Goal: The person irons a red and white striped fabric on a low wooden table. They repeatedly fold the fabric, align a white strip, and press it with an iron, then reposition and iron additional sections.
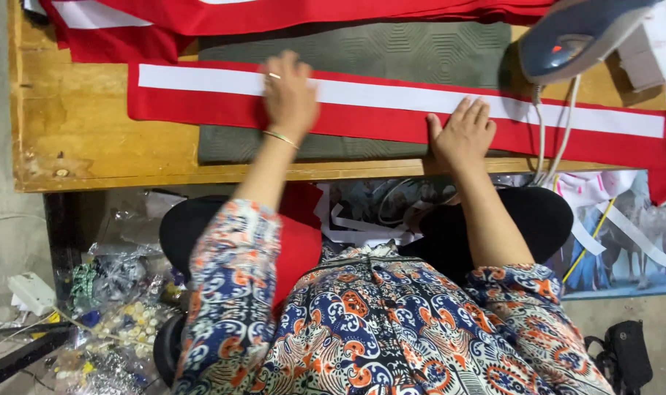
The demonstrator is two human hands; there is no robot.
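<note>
A long red fabric strip (201, 108) with a white band (391, 96) running along it lies across a grey-green pad (391, 51) on a wooden table (77, 139). My left hand (289, 93) lies flat on the strip, fingers spread, blurred by motion, with a ring and a thin bracelet on it. My right hand (463, 132) presses flat on the strip's near red edge, fingers together. Neither hand holds anything. A blue-grey iron (578, 33) stands at the table's far right, its white cord (549, 139) hanging over the strip.
More red and white fabric (201, 18) is piled along the table's far edge. Red cloth (296, 241) lies on my lap. Under the table are white strips (369, 230), plastic bags of small items (113, 314), a white power adapter (29, 292) and a black bag (626, 355).
</note>
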